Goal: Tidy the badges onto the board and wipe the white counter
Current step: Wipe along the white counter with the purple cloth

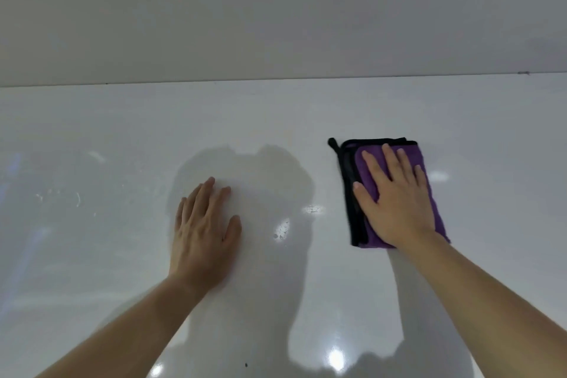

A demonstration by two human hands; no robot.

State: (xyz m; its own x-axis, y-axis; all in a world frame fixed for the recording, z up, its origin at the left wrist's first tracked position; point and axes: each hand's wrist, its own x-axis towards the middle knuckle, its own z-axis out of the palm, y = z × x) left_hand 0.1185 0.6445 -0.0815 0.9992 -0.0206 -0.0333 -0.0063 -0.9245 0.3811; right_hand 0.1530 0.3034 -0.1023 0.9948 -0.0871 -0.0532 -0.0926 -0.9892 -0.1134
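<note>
- Here the right hand (395, 196) lies flat on a folded purple cloth (389, 193) right of centre in the frame, fingers straight and spread, palm pressing down rather than curling round the fabric.
- That flat press looks chosen for wiping: spread fingers put weight across the whole pad, so it can slide without bunching.
- The cloth is folded into a thick rectangle, its black edging (352, 193) and a small hanging loop showing along the left side; folding probably gives a firmer, tidier face to work with.
- The left hand (202, 230) rests open on the white counter (92, 255) left of centre, fingers straight and close together, holding nothing; I judge it is there as a brace while the body leans forward.
- The counter fills the lower two thirds of the frame, glossy, with bright light reflections and a few pale smears at the left.
- A small dark speck (246, 364) sits near the bottom edge, below the left forearm, not yet reached by the cloth.
- The plain grey wall (276, 9) takes up the top of the frame.
- No container, badge or board shows anywhere in view, so the badge part of the task cannot be judged from here; wiping appears to be the step in hand.
</note>
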